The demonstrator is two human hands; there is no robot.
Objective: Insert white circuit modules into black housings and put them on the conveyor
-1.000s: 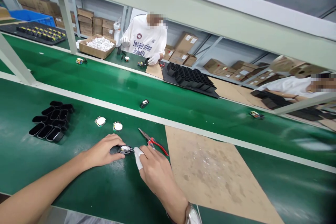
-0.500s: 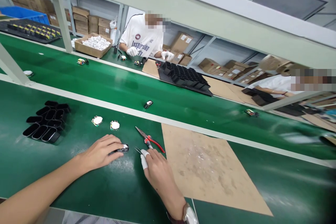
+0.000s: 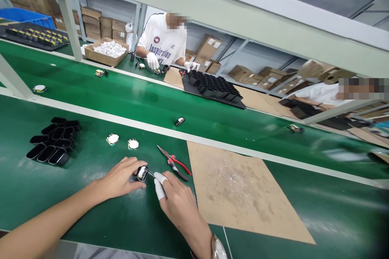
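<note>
My left hand (image 3: 127,176) is closed around a small black plastic case (image 3: 142,175), its open end turned toward my right. White and yellow parts show inside that case. Between the finger and thumb of my right hand (image 3: 174,192), which wear white finger cots, are metal tweezers (image 3: 150,173); their tips reach the case's opening. Red-handled long-nose pliers (image 3: 173,162) lie just beyond my right hand. Two small circuit boards with white tops, one on the left (image 3: 112,139) and one on the right (image 3: 133,144), rest beyond my left hand.
Several empty black cases (image 3: 54,141) are grouped at the left. A cardboard sheet (image 3: 240,186) covers the bench at right. Past a pale rail (image 3: 127,123), a green conveyor (image 3: 136,97) carries boards and a filled case (image 3: 180,121). Two co-workers sit on the far side.
My right hand has moved left, bringing the tweezers to the case. My left hand has tilted the case, with its opening now facing me more. Items on the conveyor have shifted right.
</note>
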